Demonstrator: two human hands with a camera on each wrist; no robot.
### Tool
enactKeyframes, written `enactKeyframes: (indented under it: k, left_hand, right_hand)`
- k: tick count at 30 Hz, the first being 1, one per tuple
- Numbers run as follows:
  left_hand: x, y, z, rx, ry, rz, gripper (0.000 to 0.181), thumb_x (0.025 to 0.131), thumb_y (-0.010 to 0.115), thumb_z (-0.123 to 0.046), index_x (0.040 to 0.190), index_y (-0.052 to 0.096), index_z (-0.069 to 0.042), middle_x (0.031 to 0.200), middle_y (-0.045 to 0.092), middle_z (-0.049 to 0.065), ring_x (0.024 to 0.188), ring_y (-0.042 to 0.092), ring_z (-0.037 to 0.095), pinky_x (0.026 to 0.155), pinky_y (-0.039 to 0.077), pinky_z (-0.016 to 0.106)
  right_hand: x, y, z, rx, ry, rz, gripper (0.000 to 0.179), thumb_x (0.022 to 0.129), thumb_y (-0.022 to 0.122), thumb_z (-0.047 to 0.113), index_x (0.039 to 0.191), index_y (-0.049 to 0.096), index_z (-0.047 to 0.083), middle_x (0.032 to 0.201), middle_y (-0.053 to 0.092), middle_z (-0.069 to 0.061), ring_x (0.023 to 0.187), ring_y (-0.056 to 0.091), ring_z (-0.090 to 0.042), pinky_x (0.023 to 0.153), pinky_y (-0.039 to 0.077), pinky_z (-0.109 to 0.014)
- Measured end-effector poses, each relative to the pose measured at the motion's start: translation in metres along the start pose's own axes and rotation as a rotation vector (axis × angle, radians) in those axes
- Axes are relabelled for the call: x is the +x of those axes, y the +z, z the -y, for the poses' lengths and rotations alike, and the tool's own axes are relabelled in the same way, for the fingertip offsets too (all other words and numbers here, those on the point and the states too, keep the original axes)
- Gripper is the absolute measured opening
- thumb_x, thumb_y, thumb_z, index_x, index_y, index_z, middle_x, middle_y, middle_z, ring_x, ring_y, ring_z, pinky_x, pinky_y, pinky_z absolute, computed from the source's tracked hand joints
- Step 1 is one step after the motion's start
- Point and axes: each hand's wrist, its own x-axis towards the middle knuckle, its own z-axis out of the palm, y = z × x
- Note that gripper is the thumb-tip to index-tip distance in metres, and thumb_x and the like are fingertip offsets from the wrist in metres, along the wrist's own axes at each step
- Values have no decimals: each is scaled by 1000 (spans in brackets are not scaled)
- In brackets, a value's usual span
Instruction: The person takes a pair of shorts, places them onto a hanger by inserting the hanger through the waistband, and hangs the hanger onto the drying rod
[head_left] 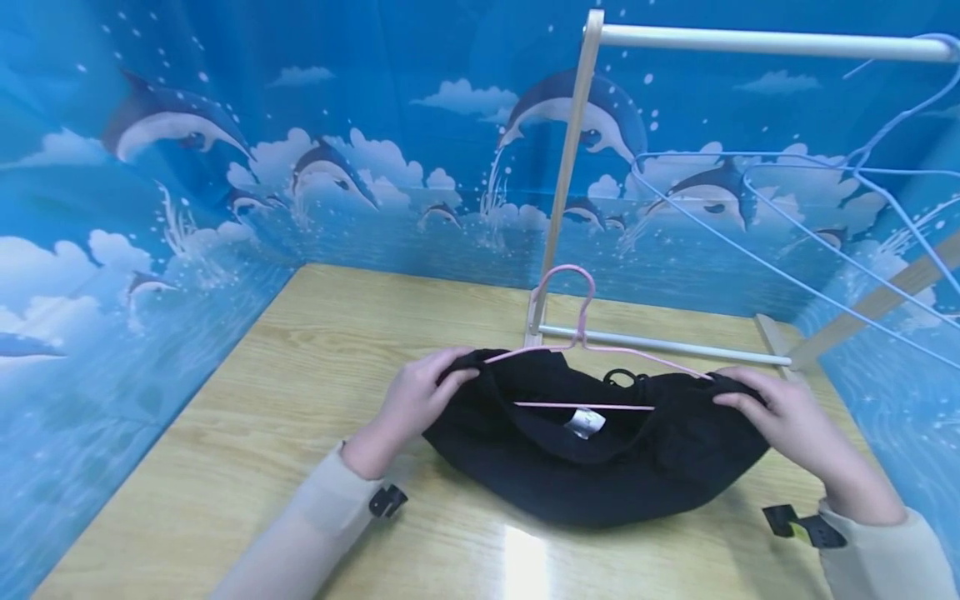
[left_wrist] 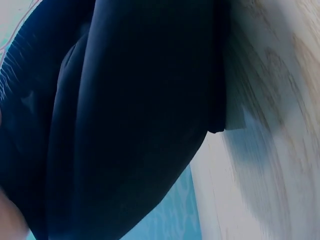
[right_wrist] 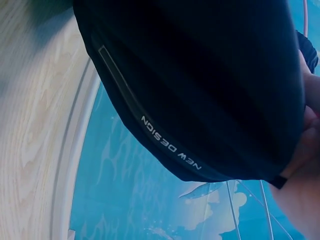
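Black shorts (head_left: 592, 492) with a gathered waistband hang between the two hands over the table. A pink hanger (head_left: 581, 325) sits in the waist opening, its hook upward, its lower bar crossing inside and its two ends hidden by cloth. The left hand (head_left: 420, 396) pinches the left end of the waistband, thumb on top. At the other end, the right hand (head_left: 795, 417) grips the waistband close to the hanger's right shoulder. A white label (head_left: 585, 422) shows inside. In the right wrist view, "NEW DESIGN" lettering (right_wrist: 170, 142) runs along the side of the shorts (right_wrist: 210, 90).
Behind stands a clothes rack with a white top rail (head_left: 772, 42), a wooden upright (head_left: 570, 158) and a low bar (head_left: 675, 343). Blue wire hangers (head_left: 750, 250) hang at its right. The wooden table (head_left: 300, 358) meets a dolphin-printed backdrop (head_left: 337, 108).
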Motion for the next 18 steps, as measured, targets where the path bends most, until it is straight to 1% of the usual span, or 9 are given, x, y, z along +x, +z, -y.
enactKeyframes:
  k: [1,4,8,15,18]
  left_hand:
    - [0,-1,0,1,1,-1,24,87,70,-10,109,68,-3,103,73,12,94,71,26,81,58,39]
    - [1,-2,1,2,-2,1,24,87,70,-11,109,68,-2,103,73,12,94,71,26,81,58,39]
    - [1,-5,1,6,-20,4,24,87,69,-10,109,68,-2,103,73,13,94,71,28,82,58,40]
    - [0,-8,3,7,-62,20,23,89,67,-11,109,69,-1,104,73,15,95,71,30,83,57,43]
    - [-1,-9,4,1,-73,12,22,88,67,-10,108,69,0,102,73,16,94,70,30,83,57,43]
  right_hand:
    - [0,-1,0,12,1,-7,10,92,65,13,97,70,6,99,61,28,92,53,20,77,41,-1]
    - [0,-3,0,28,20,-13,8,89,67,6,97,70,5,102,57,34,94,51,23,78,40,-1]
    - [-2,-5,-1,20,58,-4,17,85,69,-3,98,70,6,105,54,37,99,44,28,78,38,0]
    - [-4,-13,-1,-5,131,20,24,87,67,-1,104,70,16,109,48,42,100,40,30,77,37,0]
    - [-5,-14,-1,9,162,29,24,89,66,1,105,70,20,109,46,45,99,40,30,76,36,0]
